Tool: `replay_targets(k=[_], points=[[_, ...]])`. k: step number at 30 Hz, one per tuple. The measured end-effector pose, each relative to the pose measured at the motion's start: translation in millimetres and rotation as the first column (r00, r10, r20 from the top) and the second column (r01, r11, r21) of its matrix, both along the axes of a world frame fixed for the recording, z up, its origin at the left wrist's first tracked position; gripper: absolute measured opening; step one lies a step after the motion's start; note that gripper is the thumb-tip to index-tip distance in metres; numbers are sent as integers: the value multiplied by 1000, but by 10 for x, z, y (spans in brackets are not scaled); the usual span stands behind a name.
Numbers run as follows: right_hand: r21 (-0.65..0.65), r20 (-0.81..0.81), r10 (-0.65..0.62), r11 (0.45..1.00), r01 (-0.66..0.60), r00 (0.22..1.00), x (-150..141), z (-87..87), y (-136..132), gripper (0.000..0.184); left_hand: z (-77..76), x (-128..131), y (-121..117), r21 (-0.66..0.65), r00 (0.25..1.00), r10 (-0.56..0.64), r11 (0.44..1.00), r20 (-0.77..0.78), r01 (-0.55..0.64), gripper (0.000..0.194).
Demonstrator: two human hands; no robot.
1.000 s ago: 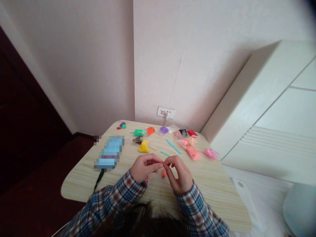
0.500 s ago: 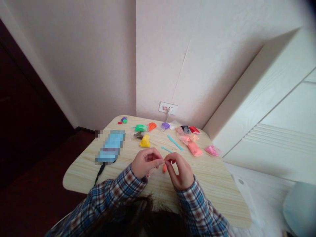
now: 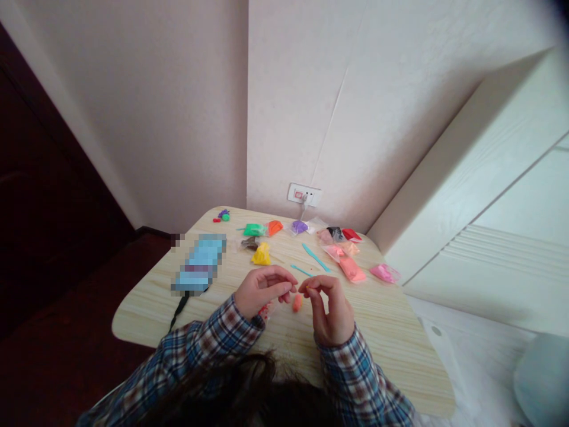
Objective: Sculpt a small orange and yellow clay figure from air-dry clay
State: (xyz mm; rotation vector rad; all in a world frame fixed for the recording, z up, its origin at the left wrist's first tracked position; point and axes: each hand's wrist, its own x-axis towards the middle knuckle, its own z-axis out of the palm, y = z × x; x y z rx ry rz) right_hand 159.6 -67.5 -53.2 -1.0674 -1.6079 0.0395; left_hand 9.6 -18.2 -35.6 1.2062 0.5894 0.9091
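Note:
My left hand (image 3: 262, 289) and my right hand (image 3: 328, 309) are raised just above the light wooden table (image 3: 391, 332), fingertips nearly touching. Both are closed in a pinch; what lies between the fingertips is too small to make out. An orange clay lump (image 3: 297, 302) lies on the table just below and between the hands. Beyond them lie a yellow clay bag (image 3: 261, 255) and two teal plastic tools (image 3: 315, 257).
Several small bags of coloured clay lie across the far side: green (image 3: 253, 229), orange (image 3: 274, 227), purple (image 3: 299, 226), red (image 3: 350, 235), pink (image 3: 383, 273). A blurred blue object (image 3: 198, 270) with a black cord is at left. A wall socket (image 3: 304, 194) and white cabinet (image 3: 498, 190) stand behind.
My hands have drawn slightly apart, the right one shifting a little to the right. The camera tilted a bit, so the table sits slightly higher in view.

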Motion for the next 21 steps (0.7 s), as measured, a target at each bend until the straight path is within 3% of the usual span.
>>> replay_targets(k=[4,9,16,21], points=[[-66,-37,-95,994,93,995,18,79,40,9,15,-3,3,14,997,80,997,-9,-79,26],[-165,131,72,985,-50,989,21,65,95,9,38,-1,5,15,985,161,987,56,-162,29],[-30,170,92,996,-89,981,41,126,37,11,59,32,-13,-14,997,59,998,-50,-59,27],[-5,222,145,989,-148,964,20,130,26,15,85,56,-23,-12,992,36,999,-120,-38,22]])
